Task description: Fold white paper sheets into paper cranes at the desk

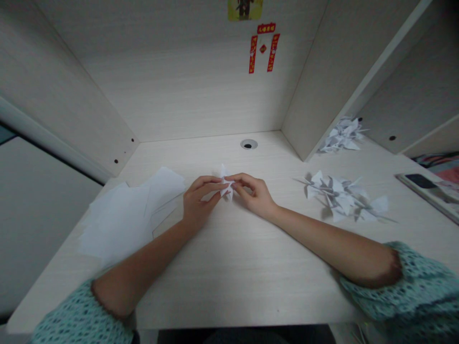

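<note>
A small folded white paper figure, crane-like, [225, 186] stands at the middle of the desk, pinched between both hands. My left hand [201, 198] grips its left side with the fingertips. My right hand [253, 193] holds its right side the same way. Part of the figure is hidden behind my fingers. A stack of loose white paper sheets [132, 210] lies just left of my left hand, with my left forearm partly over its near corner.
A pile of folded white paper cranes [339, 198] lies to the right of my right hand, and another pile [342, 136] sits further back by the right partition. A phone [420, 180] lies on a tray at the far right. The desk [229, 291] has cream wood-grain walls, a round cable grommet [248, 144] and red paper decorations [263, 48].
</note>
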The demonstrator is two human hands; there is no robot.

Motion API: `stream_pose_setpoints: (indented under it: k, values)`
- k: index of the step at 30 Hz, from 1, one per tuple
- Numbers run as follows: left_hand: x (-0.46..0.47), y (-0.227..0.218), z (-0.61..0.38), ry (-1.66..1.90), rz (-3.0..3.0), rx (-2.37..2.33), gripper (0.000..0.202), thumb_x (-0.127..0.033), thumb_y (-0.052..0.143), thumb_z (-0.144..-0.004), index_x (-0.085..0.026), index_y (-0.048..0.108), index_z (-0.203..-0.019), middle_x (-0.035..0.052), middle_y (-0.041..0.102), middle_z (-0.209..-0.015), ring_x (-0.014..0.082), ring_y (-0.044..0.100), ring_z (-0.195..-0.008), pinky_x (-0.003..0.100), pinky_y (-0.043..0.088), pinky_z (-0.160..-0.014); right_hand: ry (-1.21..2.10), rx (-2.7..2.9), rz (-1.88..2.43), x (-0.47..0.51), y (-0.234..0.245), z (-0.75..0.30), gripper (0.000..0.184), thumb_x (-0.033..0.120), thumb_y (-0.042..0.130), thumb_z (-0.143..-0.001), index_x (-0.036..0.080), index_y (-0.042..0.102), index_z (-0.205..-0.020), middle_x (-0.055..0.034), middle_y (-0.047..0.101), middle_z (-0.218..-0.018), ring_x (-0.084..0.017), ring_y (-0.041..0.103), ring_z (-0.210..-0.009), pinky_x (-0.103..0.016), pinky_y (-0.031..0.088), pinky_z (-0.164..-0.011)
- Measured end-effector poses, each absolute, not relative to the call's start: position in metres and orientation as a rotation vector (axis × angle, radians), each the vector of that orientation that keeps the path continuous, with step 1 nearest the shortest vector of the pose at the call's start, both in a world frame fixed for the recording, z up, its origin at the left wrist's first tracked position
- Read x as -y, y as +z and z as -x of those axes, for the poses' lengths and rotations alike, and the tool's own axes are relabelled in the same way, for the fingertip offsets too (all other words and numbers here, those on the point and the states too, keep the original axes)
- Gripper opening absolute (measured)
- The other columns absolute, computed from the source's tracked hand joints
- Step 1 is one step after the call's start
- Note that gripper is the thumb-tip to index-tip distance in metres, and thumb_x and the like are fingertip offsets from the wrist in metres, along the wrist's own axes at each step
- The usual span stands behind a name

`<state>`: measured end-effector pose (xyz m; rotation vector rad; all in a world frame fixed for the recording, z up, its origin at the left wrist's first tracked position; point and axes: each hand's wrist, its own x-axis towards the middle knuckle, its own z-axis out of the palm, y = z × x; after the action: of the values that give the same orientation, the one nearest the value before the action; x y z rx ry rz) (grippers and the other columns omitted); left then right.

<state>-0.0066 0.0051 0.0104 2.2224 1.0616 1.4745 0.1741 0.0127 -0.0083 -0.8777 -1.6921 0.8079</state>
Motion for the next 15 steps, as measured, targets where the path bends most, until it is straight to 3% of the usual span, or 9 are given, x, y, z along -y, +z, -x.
stream_pose_setpoints:
  k: [11,15]
  values:
    - [-0.0024,0.0076,0.0068,1.527,-2.325,-0.972,0.018,-0.018,0.07,-0.077,-0.026,0.073,-0.093,0.0034,0.068,-0.096,0.013,0.064,-0.084,0.026,0.052,-0.072,0.799,1.68,0.891,-0.0113,-0.0083,-0.173,0.021,0.023,0.053,-0.086,0.02,0.065,-0.104,-0.0051,0.072,-0.095,-0.016,0.068,-0.084,-0.03,0.053,-0.078]
    - [-0.0025,0.0058,0.0083,1.544,-2.394,-0.904,0.02,-0.016,0.068,-0.078,-0.027,0.073,-0.094,0.0037,0.068,-0.097,0.0135,0.064,-0.087,0.026,0.052,-0.073,0.839,1.696,0.823,-0.0107,-0.0068,-0.1723,0.029,0.018,0.053,-0.084,0.02,0.06,-0.112,-0.0046,0.069,-0.09,-0.015,0.066,-0.08,-0.032,0.052,-0.08]
